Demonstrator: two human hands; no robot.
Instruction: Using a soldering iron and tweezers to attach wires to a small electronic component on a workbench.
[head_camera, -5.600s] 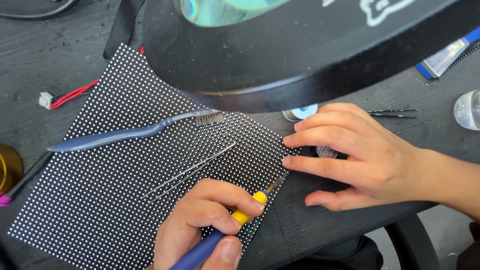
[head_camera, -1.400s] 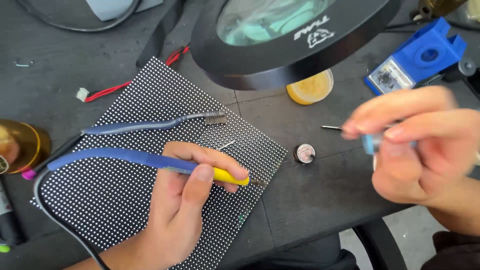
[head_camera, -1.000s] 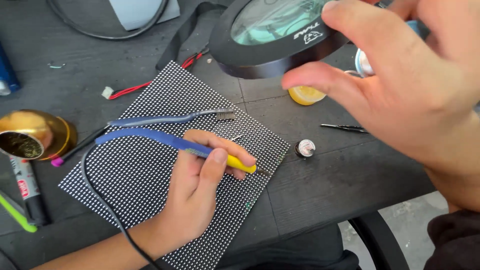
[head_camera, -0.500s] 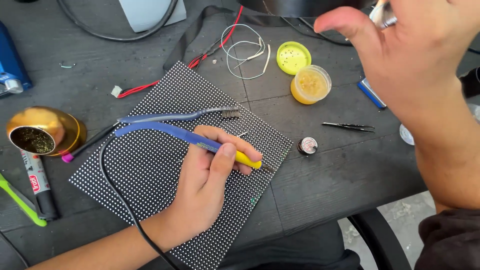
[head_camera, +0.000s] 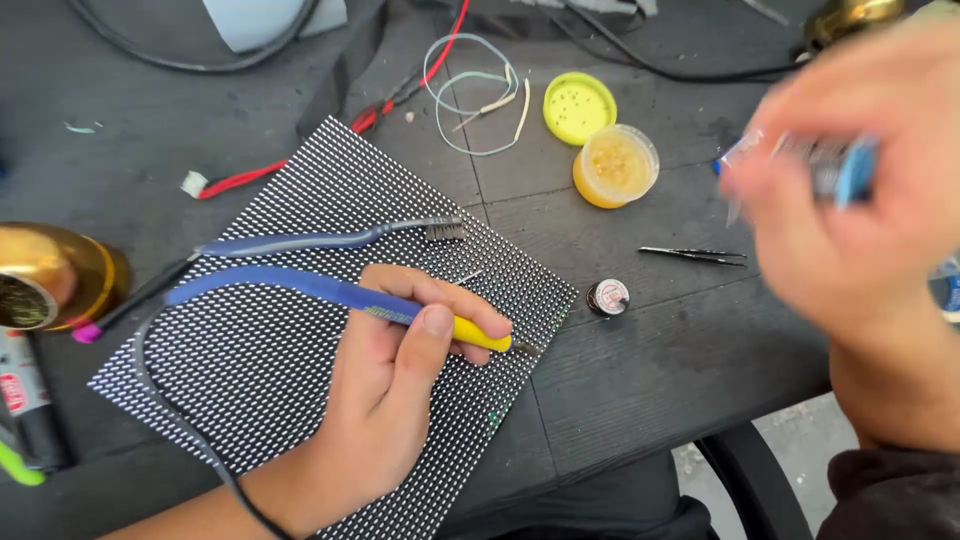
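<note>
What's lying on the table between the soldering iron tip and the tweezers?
In the head view, a small round silver-rimmed part sits on the dark table between the soldering iron tip and the tweezers; the rest is bare.

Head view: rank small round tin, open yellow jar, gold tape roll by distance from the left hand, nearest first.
From the left hand:
1. Small round tin, just right of the panel's edge.
2. Open yellow jar, farther up the table.
3. Gold tape roll, at the far left edge.

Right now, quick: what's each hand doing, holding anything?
Left hand: closed around the blue and yellow soldering iron, tip at the dotted panel.
Right hand: raised, blurred, closed on a small blue and clear object; kind cannot be told.
</note>
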